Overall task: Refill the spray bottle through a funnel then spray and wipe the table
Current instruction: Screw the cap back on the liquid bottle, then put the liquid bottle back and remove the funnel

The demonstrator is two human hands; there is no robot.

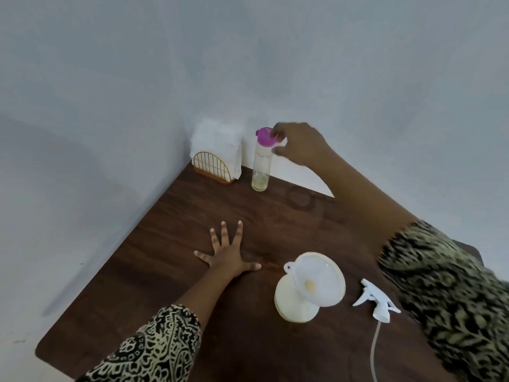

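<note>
Right hand [301,144], grip narrow, is pinching the purple cap [264,135] of one clear bottle [260,172] at the tabletop's [179,216] far edge, left hand [228,257] lying flat, grip wide, beside one funnel [319,279] sitting in the spray bottle [290,306]

The left hand [228,255] is lying flat, palm down, with all fingers spreading wide. The right arm [371,205] is stretching far forward, and the right hand [300,144] is curling its fingers downward, blurred.
</note>
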